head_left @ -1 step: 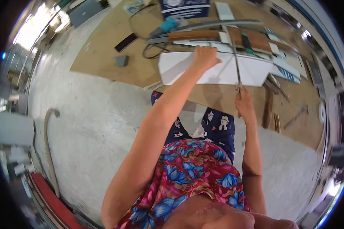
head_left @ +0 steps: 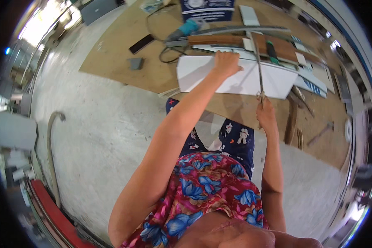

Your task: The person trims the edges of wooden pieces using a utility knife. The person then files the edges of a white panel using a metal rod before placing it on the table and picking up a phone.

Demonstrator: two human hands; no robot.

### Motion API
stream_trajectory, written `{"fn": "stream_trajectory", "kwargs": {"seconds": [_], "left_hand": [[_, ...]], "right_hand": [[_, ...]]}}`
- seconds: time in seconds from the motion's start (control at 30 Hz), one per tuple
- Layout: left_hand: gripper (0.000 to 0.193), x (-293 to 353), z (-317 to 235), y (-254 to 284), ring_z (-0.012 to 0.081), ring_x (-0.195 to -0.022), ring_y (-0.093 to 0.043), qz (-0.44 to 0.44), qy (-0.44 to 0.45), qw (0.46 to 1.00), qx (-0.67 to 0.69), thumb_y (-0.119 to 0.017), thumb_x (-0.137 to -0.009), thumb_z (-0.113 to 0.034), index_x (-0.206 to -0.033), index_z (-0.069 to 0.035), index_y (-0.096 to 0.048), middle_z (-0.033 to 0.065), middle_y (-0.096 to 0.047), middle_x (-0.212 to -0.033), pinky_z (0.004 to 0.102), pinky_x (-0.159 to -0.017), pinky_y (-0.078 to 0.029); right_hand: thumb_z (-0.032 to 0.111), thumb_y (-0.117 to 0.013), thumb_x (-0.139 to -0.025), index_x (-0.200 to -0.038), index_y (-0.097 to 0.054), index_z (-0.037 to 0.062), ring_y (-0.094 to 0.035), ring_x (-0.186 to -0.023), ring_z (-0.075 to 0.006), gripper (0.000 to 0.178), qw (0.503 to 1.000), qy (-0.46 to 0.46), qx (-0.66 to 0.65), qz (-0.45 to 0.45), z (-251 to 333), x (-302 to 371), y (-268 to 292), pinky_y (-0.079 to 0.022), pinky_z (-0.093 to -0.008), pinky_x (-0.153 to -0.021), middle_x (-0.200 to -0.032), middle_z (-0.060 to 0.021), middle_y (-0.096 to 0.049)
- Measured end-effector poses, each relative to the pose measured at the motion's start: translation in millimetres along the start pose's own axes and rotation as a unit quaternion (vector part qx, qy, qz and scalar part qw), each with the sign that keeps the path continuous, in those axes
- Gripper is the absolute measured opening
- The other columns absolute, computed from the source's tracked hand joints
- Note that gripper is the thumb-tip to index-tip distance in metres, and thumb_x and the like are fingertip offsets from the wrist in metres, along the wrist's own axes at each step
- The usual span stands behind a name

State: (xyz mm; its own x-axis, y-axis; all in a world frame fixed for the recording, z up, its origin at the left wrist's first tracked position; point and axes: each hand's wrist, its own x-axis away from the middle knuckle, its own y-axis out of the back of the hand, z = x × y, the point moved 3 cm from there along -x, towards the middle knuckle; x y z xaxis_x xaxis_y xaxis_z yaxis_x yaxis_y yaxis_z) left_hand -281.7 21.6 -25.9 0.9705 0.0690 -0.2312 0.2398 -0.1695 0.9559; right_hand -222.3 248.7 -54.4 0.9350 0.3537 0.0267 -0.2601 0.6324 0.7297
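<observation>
A white board point(head_left: 202, 78) lies along the table's near edge. My left hand point(head_left: 227, 64) presses on it from above, its fingers curled over the far edge and the thumb out along the white face. In my right hand point(head_left: 267, 113), just off the board's near side, is the handle of a long narrow metal tool point(head_left: 259, 68), much like a thin saw. Its straight blade runs away from me across the board's right part and over the strips behind. The fist covers most of the handle.
Behind the board lie brown and white strips point(head_left: 217, 40), a green-and-black-handled tool point(head_left: 272, 51) and a teal power tool point(head_left: 188, 28) with its cord. A phone point(head_left: 141, 44) and a grey block point(head_left: 136, 63) sit left. A hammer point(head_left: 321, 133) and tape roll point(head_left: 348, 130) lie right.
The whole scene sits slightly farther right and lower in the picture. Both hands keep their holds on the board and the long tool.
</observation>
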Motion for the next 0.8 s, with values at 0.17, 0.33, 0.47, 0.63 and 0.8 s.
{"fn": "stream_trajectory", "kwargs": {"seconds": [0.17,0.33,0.47,0.63,0.8], "left_hand": [[0.053,-5.4,27.5,-13.9,0.0314,-0.102,-0.060,-0.023,0.020,0.999,0.009,-0.074,-0.071,-0.046,-0.108,-0.010,-0.063,0.0135,-0.064,-0.105,0.0512,-0.089,-0.041],[0.060,-11.4,40.4,-28.4,0.0335,-0.112,-0.053,0.015,0.009,1.000,0.018,-0.075,-0.069,-0.044,-0.115,-0.009,-0.061,0.0172,-0.060,-0.113,0.0513,-0.093,-0.039],[0.060,-21.2,38.3,-43.4,0.0335,-0.112,-0.053,0.024,0.007,0.999,0.026,-0.075,-0.069,-0.044,-0.116,-0.009,-0.060,0.0171,-0.060,-0.112,0.0518,-0.092,-0.039],[0.063,-17.2,57.4,-54.1,0.0326,-0.112,-0.053,0.025,0.026,0.999,0.025,-0.074,-0.069,-0.044,-0.120,-0.013,-0.056,0.0152,-0.060,-0.114,0.0520,-0.093,-0.037],[0.059,-13.7,60.5,-70.1,0.0324,-0.117,-0.048,0.055,0.038,0.998,0.015,-0.075,-0.069,-0.043,-0.118,-0.014,-0.059,0.0131,-0.059,-0.117,0.0505,-0.096,-0.034]], "right_hand": [[0.006,-0.045,-0.089,-0.105,-0.053,-0.0032,-0.060,-0.088,-0.0457,0.019,1.000,-0.001,0.013,-0.009,5.6,-31.5,-12.2,-0.047,-0.0519,-0.074,-0.093,-0.0304,-0.061],[0.005,-0.046,-0.089,-0.105,-0.053,-0.0026,-0.060,-0.090,-0.0457,0.019,0.997,0.044,0.058,-0.024,-4.7,-52.6,-28.8,-0.047,-0.0517,-0.074,-0.094,-0.0301,-0.061],[0.004,-0.046,-0.088,-0.103,-0.053,-0.0019,-0.060,-0.090,-0.0455,0.018,0.997,0.025,0.057,-0.041,-9.4,-55.0,-31.1,-0.047,-0.0518,-0.074,-0.095,-0.0300,-0.061],[0.006,-0.046,-0.087,-0.103,-0.052,-0.0016,-0.060,-0.090,-0.0465,0.018,0.997,0.040,0.050,-0.049,-6.5,-66.7,-45.5,-0.047,-0.0519,-0.075,-0.093,-0.0293,-0.062],[0.006,-0.049,-0.085,-0.104,-0.048,-0.0033,-0.060,-0.085,-0.0483,0.021,0.999,0.009,0.042,-0.024,-18.2,-67.9,-52.7,-0.048,-0.0533,-0.073,-0.085,-0.0320,-0.062]]}}
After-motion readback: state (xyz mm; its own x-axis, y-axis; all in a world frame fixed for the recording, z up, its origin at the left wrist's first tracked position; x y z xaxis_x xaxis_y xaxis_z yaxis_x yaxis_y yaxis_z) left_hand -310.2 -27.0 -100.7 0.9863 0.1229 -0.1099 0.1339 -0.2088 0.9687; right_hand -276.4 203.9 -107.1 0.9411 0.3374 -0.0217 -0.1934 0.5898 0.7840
